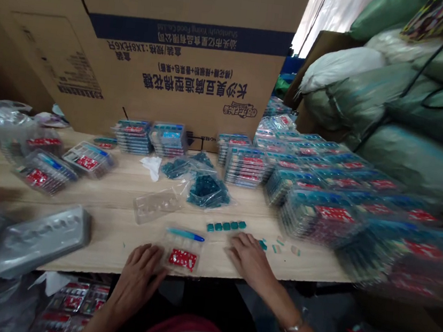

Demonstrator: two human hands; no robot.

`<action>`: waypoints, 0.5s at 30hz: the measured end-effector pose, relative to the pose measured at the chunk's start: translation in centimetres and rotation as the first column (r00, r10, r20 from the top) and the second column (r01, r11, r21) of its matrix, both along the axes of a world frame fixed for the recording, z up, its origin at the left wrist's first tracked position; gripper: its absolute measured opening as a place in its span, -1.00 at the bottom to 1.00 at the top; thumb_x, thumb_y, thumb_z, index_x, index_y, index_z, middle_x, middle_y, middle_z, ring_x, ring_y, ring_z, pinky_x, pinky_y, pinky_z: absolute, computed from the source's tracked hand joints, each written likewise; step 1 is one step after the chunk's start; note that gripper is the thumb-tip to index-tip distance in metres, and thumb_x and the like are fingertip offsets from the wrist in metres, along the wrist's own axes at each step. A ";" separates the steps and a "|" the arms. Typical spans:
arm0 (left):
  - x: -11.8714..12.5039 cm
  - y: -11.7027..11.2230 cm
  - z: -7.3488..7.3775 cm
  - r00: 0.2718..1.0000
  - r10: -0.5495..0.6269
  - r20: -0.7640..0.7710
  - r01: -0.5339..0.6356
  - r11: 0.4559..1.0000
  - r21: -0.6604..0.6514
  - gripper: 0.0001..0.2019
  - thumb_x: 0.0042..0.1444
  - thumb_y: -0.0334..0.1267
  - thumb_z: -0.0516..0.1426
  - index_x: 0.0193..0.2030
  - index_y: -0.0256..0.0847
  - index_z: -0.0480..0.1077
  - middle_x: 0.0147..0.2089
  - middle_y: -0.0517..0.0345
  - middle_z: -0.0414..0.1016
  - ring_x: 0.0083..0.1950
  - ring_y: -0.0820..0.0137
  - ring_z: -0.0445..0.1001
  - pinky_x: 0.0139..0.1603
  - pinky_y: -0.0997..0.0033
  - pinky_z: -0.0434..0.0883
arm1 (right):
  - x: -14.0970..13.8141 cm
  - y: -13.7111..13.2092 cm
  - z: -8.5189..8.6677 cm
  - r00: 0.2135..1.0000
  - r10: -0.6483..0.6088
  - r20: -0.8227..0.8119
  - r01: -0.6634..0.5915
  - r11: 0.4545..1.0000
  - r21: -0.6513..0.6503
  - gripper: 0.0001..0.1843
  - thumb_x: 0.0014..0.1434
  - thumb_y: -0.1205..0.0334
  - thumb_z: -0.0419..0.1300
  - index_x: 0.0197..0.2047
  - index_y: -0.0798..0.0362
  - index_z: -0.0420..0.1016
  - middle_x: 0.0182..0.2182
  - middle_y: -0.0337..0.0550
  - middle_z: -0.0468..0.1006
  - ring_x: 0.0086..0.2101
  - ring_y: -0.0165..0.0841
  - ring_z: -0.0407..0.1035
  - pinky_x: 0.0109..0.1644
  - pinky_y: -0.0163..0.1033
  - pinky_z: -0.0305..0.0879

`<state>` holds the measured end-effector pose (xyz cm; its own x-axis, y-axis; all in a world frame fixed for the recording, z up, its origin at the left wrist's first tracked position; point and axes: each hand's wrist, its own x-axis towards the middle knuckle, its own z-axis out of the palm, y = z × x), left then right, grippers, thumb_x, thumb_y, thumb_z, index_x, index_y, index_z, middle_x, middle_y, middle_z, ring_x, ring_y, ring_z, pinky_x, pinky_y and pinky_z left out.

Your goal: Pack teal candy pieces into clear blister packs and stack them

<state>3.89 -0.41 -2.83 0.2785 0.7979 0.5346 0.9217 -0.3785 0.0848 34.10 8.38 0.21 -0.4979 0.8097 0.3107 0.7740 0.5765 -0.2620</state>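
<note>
A clear plastic tray (183, 246) lies near the front edge of the table, holding a blue pen (185, 234) along its top and a red piece with white marks (182, 259) below. My left hand (142, 268) is at its left side, fingers curled and thumb against the edge. To the right, my right hand (248, 258) rests low over the tabletop with fingers loosely apart. Just beyond its fingertips is a row of several small teal square pieces (226, 226). A few loose teal and pale bits (277, 246) lie right of that hand.
Behind the tray is a bag of teal pieces (207, 188) beside an unfilled clear tray (156, 205). Stacks of filled packs (320, 213) cover the right side. A grey moulded block (43, 238) sits left. A large cardboard box (177, 63) stands at the back.
</note>
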 end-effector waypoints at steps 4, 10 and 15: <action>0.5 -1.0 -0.2 0.996 0.092 0.001 -0.092 0.996 0.010 -0.68 0.17 -0.12 0.07 -0.01 -0.23 0.39 -0.10 -0.06 0.48 -0.02 0.16 0.40 -0.04 0.15 0.40 | 0.6 -3.1 -1.9 0.995 0.095 -0.016 -0.094 0.995 0.041 -0.71 0.21 0.11 0.13 -0.03 0.04 0.39 -0.18 -0.03 0.46 -0.18 -0.17 0.32 -0.10 -0.07 0.27; 1.3 -1.9 0.0 0.980 0.196 -0.016 -0.197 0.978 -0.071 -0.65 0.18 -0.15 0.05 0.07 -0.22 0.34 -0.06 -0.07 0.46 0.02 0.16 0.39 0.02 0.13 0.37 | 1.8 -5.2 -4.0 0.984 0.177 -0.012 -0.170 0.964 0.206 -0.74 0.29 0.32 -0.02 -0.05 0.03 0.44 -0.34 -0.07 0.49 -0.31 -0.24 0.36 -0.19 -0.12 0.29; 1.6 -2.4 -0.2 0.962 0.272 0.012 -0.272 0.962 -0.032 -0.65 0.17 -0.14 0.06 0.05 -0.24 0.36 -0.05 -0.11 0.46 0.06 0.09 0.36 0.04 0.06 0.34 | 3.0 -5.8 -4.6 0.985 0.174 -0.009 -0.164 0.943 0.289 -0.67 0.26 0.40 -0.01 0.03 0.02 0.43 -0.16 0.01 0.52 -0.16 -0.21 0.39 -0.08 -0.07 0.32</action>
<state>5.53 -2.85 -2.99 0.0404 0.8583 0.5115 0.9880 -0.1108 0.1078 37.05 2.57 -4.36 -0.6047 0.5891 0.5360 0.6520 0.7527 -0.0917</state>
